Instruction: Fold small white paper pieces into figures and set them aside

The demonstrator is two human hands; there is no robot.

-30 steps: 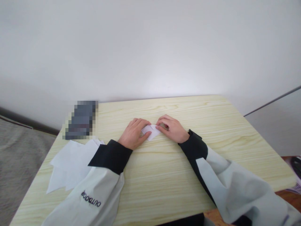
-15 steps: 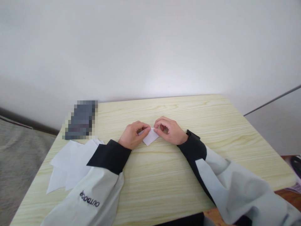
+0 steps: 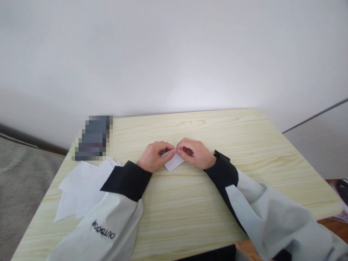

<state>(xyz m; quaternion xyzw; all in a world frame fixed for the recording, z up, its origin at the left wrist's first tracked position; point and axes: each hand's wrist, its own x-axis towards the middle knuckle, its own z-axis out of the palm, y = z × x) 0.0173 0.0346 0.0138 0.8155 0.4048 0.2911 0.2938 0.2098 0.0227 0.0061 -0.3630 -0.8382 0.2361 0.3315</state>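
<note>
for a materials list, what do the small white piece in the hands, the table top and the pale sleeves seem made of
Small white piece: probably paper, matte; thin, with crisp straight edges. Table top: wood or wood-look laminate, smooth; grain streaks don't settle which. Pale sleeves: likely fabric, matte; soft folds.

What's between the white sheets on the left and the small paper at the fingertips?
Head view: the left sleeve's black cuff, then the left hand, between the white sheets and the small paper. The cuff overlaps the sheets in view.
</note>
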